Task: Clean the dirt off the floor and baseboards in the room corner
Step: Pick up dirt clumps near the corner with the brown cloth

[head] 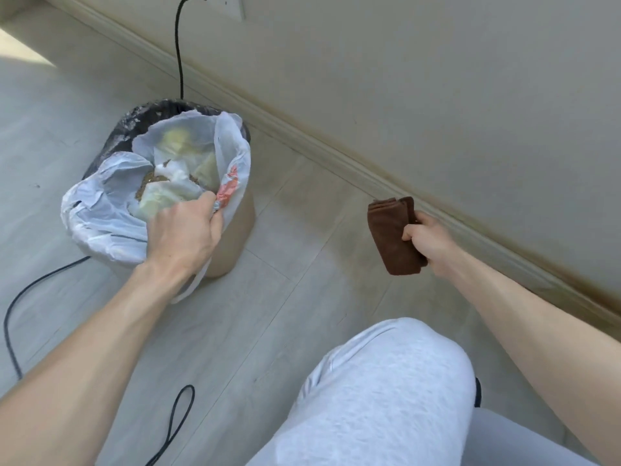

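Note:
My right hand [426,242] grips a folded brown cloth [391,237] just above the floor, a short way out from the baseboard [336,153]. A brownish stain runs along the baseboard's top edge and smears the pale floor [302,297] below it. My left hand [184,230] pinches the rim of a white plastic bag [100,213] that sits in a small trash bin [232,243]. Crumpled paper and brown dirt lie inside the bag.
A black power cord [178,48] drops from a wall outlet behind the bin, and more cord [174,422] loops across the floor at the left. My knee in grey trousers [386,391] fills the lower middle. A black liner [141,119] lines the bin's far rim.

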`<state>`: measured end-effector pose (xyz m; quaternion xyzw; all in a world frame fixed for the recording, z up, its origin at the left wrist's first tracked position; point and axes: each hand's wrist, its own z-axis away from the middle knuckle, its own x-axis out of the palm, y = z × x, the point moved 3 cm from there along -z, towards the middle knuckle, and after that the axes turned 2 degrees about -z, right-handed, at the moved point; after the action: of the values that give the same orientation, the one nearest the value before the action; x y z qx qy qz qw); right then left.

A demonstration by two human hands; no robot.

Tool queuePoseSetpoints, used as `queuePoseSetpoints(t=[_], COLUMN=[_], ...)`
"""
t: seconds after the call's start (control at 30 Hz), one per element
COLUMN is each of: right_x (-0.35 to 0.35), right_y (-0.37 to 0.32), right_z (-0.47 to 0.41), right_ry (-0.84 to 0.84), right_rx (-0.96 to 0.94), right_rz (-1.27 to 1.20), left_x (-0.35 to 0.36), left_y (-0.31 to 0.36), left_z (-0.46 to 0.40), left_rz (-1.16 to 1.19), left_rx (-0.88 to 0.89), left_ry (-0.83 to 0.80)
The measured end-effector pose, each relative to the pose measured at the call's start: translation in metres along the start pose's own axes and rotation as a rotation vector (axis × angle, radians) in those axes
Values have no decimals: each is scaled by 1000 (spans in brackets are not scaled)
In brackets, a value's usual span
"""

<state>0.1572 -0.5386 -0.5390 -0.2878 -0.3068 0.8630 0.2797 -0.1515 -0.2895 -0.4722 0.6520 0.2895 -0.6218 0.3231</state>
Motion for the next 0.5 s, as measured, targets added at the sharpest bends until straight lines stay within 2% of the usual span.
queuePoseSetpoints(t=[0.1,0.17,0.27,0.3,0.33,0.37,0.43,0.5], right_x=[-5,-10,-14,-13,-12,-10,-7,2], right_y=[38,66,104,111,118,122,122,109], right_z=[-20,-33,-50,-53,-59,-65,-81,-98], right_ry=[43,76,117,117,106,90,56,36], right_rx=[80,133,234,260,278,273,223,127], right_rz=[-2,-21,-112,-145,-178,-198,-205,-144], left_x=[-1,-5,-2,6,26,51,112,172], left_y=[6,23,61,72,80,86,85,72], left_z=[-2,-3,5,10,14,20,34,47], left_rz=[-49,-58,120,195,259,302,314,203], left_rx=[-27,-9,174,243,282,274,154,51], left_ry=[-11,63,295,307,245,110,-257,-535])
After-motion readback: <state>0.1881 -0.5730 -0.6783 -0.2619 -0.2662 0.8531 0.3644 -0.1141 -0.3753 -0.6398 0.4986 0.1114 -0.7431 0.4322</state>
